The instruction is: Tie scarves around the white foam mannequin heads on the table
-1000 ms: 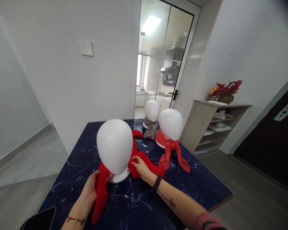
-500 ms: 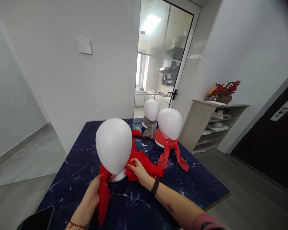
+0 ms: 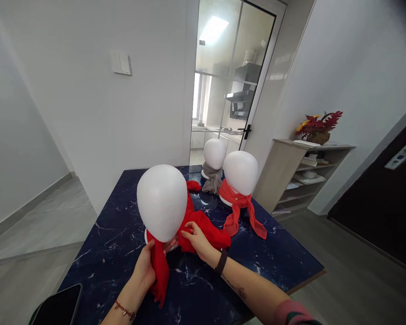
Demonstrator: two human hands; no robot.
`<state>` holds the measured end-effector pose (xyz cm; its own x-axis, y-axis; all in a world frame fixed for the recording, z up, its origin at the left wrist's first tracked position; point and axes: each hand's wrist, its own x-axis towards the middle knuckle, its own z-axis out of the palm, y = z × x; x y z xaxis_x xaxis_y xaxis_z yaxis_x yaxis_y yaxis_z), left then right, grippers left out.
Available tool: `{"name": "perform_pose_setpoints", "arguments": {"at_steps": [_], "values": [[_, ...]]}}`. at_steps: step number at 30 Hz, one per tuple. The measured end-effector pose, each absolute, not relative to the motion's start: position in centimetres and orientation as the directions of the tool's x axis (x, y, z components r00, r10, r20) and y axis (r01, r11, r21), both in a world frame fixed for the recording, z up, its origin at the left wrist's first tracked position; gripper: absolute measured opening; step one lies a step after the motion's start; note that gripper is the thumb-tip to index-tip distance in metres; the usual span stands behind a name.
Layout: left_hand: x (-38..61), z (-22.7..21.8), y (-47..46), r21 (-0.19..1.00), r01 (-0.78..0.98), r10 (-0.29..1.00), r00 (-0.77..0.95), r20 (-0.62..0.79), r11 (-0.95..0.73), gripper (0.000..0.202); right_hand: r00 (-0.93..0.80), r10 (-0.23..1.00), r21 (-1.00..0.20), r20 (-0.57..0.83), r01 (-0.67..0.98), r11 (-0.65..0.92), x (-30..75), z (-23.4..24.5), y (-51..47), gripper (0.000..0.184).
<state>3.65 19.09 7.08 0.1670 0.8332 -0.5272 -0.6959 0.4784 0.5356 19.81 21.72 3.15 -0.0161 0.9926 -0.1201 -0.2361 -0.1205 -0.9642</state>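
A white foam mannequin head [image 3: 161,203] stands at the near side of the table, with a bright red scarf [image 3: 206,228] passing around its neck. My left hand [image 3: 147,266] grips the scarf's shorter end below the chin, and that end hangs down toward the table's front. To the right of the neck, my right hand [image 3: 196,239] pinches the longer part of the scarf, which spreads over the table to the right. The head hides the back of its neck and part of its base.
Behind stand a mannequin head [image 3: 241,172] with a knotted coral scarf [image 3: 238,207] and another head [image 3: 214,153] with a grey scarf [image 3: 212,178]. All rest on a dark blue marbled table [image 3: 111,234]. A phone [image 3: 59,307] lies at the near left corner.
My left hand has moved right, carrying the scarf's short end across the front of the neck, under the chin. My right hand has stayed almost in place.
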Motion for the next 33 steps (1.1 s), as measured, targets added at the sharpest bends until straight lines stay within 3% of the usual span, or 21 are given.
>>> {"name": "perform_pose_setpoints", "arguments": {"at_steps": [5,8,10,13,16,18,20,22,24,27,30,33], "values": [[3.8,6.8,18.9,0.528,-0.702,0.826,0.156,-0.542,0.479,0.046,-0.11,0.993,-0.999,-0.03,0.022,-0.027,21.6,5.9,19.0,0.041],[3.8,6.4,18.9,0.517,-0.713,0.83,0.166,-0.532,0.474,0.044,-0.119,0.993,-0.959,0.002,0.282,0.036,23.2,7.7,16.5,0.05],[3.8,6.2,18.9,0.505,-0.718,0.825,0.172,-0.539,0.479,0.042,-0.105,0.994,-0.941,0.002,0.337,0.037,24.2,8.8,14.9,0.057],[3.7,6.1,18.8,0.49,-0.713,0.805,0.176,-0.567,0.501,0.039,-0.148,0.983,-0.993,-0.106,0.058,-0.098,25.1,9.8,13.1,0.069],[3.8,6.3,18.6,0.497,-0.695,0.8,0.19,-0.569,0.519,0.037,-0.294,0.905,-0.842,-0.307,-0.359,-0.403,25.2,10.0,11.8,0.066],[3.9,6.6,18.5,0.505,-0.697,0.811,0.194,-0.551,0.51,0.037,-0.394,0.832,-0.712,-0.39,-0.445,-0.544,24.9,9.8,10.7,0.051],[4.1,6.9,18.4,0.502,-0.712,0.827,0.2,-0.525,0.491,0.038,-0.488,0.78,-0.71,-0.391,-0.38,-0.593,24.5,9.6,9.2,0.044],[4.3,7.0,18.3,0.498,-0.73,0.841,0.194,-0.506,0.468,0.039,-0.563,0.762,-0.832,-0.32,-0.217,-0.51,24.2,9.9,7.5,0.042],[4.4,7.1,18.3,0.504,-0.741,0.85,0.17,-0.498,0.443,0.04,-0.609,0.755,-0.951,-0.242,-0.005,-0.309,23.9,10.6,5.8,0.039],[4.5,7.0,18.2,0.505,-0.752,0.862,0.166,-0.478,0.424,0.041,-0.615,0.762,-0.974,-0.203,0.208,-0.092,23.1,11.6,4.0,0.032],[4.5,6.9,17.9,0.503,-0.752,0.863,0.173,-0.474,0.427,0.042,-0.609,0.768,-0.968,-0.199,0.246,-0.056,21.4,11.7,3.2,0.033],[4.6,6.9,17.6,0.495,-0.742,0.845,0.179,-0.503,0.452,0.04,-0.689,0.706,-0.985,-0.165,0.155,-0.079,18.7,10.9,3.3,0.037]]}}
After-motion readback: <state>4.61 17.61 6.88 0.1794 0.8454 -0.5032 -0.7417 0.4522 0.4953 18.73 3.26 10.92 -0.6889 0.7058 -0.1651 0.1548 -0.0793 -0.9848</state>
